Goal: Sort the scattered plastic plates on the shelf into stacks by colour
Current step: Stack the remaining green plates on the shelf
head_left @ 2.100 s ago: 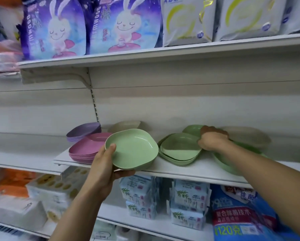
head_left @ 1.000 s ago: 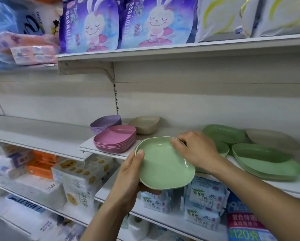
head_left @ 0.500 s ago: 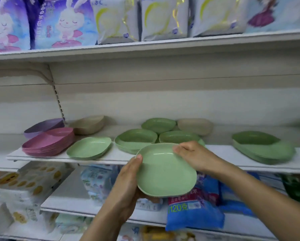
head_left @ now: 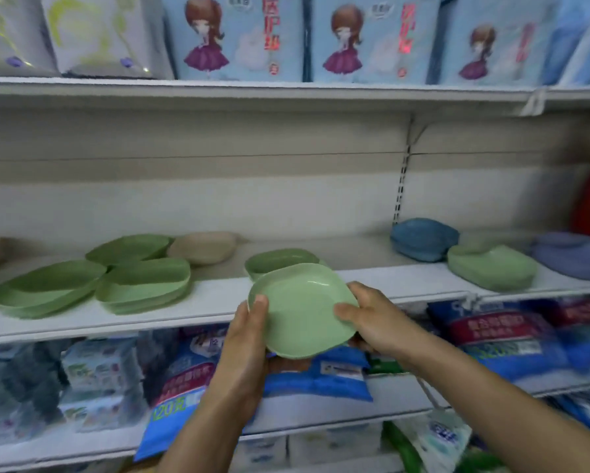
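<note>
Left hand (head_left: 249,336) and right hand (head_left: 372,319) grip opposite rims of the green plate (head_left: 304,312), which looks light, stiff and slick, just in front of the shelf (head_left: 218,298).

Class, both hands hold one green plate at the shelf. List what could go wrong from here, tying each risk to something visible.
The held green plate is out past the shelf edge, gripped at its rim by the left hand and right hand; a slip would likely drop it.
The upturned green plate lies between a blue plate and a purple plate; it could be missed.
The green piles look uneven; adding carelessly might shift them.
</note>
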